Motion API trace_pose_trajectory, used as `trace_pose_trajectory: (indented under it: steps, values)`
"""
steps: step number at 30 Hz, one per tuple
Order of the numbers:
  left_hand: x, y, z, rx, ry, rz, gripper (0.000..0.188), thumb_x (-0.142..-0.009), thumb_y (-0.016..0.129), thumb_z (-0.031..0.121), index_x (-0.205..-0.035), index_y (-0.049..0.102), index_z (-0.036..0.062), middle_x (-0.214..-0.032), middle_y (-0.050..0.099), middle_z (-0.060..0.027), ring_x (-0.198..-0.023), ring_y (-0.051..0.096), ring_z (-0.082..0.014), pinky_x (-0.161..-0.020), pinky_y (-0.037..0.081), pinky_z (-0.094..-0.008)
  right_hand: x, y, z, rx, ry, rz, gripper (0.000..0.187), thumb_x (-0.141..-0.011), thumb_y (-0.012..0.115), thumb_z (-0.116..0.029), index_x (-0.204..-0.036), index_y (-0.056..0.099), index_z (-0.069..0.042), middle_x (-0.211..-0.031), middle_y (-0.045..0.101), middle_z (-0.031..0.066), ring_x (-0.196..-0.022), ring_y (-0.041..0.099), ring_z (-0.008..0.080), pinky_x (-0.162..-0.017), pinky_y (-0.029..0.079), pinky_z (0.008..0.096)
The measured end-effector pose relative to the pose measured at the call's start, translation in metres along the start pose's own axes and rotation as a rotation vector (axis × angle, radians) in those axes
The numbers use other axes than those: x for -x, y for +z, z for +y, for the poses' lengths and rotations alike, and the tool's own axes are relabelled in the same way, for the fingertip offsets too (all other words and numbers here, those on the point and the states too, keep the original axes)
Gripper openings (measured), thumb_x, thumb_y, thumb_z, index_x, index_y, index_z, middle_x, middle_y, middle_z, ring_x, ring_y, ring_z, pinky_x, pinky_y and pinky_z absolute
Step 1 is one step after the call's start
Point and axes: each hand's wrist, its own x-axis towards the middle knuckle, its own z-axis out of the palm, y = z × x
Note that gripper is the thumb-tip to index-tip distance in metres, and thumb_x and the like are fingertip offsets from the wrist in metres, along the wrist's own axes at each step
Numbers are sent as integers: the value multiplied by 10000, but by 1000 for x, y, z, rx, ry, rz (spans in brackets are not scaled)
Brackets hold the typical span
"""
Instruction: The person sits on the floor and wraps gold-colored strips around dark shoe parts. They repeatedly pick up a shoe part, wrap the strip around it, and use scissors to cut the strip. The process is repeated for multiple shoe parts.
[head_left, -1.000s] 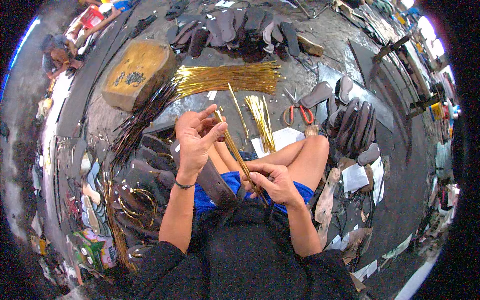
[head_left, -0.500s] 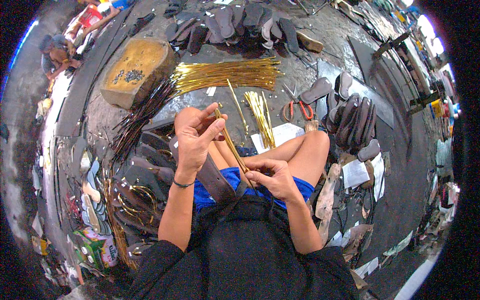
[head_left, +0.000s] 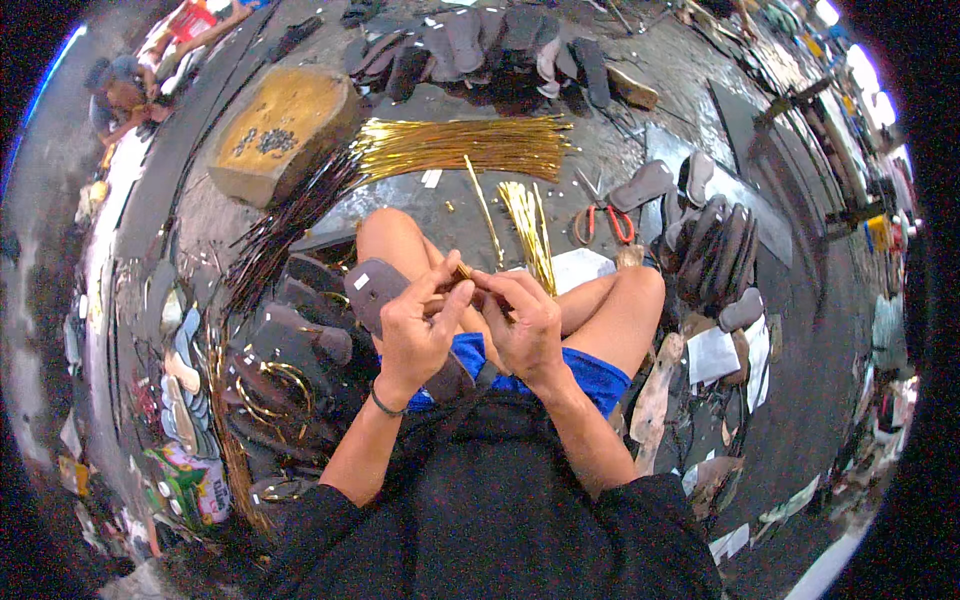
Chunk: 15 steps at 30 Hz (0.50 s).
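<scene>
1. Gold strip point(head_left: 463, 271), thin and shiny, sits pinched between both hands right above the person's lap, roughly over the crossed bare legs. Only a short bit of it pokes out past the fingertips.
2. Left hand point(head_left: 415, 335) is closed up, thumb and fingers clamped on the near end of the strip, with a dark band on the wrist.
3. Right hand point(head_left: 528, 325) is pressed up against the left one, fingers curled and gripping the same strip from the other side. So hands together, both clamped on it.
4. Dark grey sandal sole point(head_left: 378, 293) lies across the left thigh, just under the left hand, with a small white sticker on it. Can't tell if the hand actually touches it.
5. Out on the floor ahead there's a big bundle of gold strips point(head_left: 470, 148) laid sideways, plus a smaller bunch point(head_left: 528, 232) pointing toward the knees.
6. Red-handled scissors point(head_left: 603, 218) sit just right of that smaller bunch.
7. Wooden block point(head_left: 280, 135) is up at the far left, with a fan of dark strips point(head_left: 285, 228) running down from beside it.
8. More dark soles point(head_left: 480, 45) are piled along the far edge, and another stack point(head_left: 715, 250) stands on the right.
</scene>
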Motion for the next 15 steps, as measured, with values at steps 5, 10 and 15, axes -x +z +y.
trace_pose_trajectory:
  steps: [5, 10, 15]
  values:
    - [18, -52, -50, -665, 113, 342, 706, -852, 740, 245, -1395, 418, -72, -1359, 513, -257, -1315, 438, -359, -1118, 308, -457, 6, 11, 13, -224, 236, -28, 157, -896, 688, -129, -998, 665, -11, -874, 677, 109, -753, 636, 161, -666, 511, 309]
    - [39, -64, -74, -123, -210, 148, 792, -855, 730, 117, -1464, 259, -68, -1376, 498, -199, -1248, 512, -289, -1069, 402, -400, 5, 18, 4, -322, 275, -122, 189, -891, 699, -137, -1041, 676, -24, -887, 703, 101, -749, 644, 154, -675, 516, 302]
    - [36, -38, -13, 308, -282, 153, 636, -835, 679, -23, -1393, 374, -48, -1213, 601, -125, -1069, 611, -187, -936, 511, -317, -2, 4, -21, -211, 285, -209, 190, -849, 752, -189, -962, 727, -38, -902, 726, 113, -798, 691, 209, -710, 534, 322]
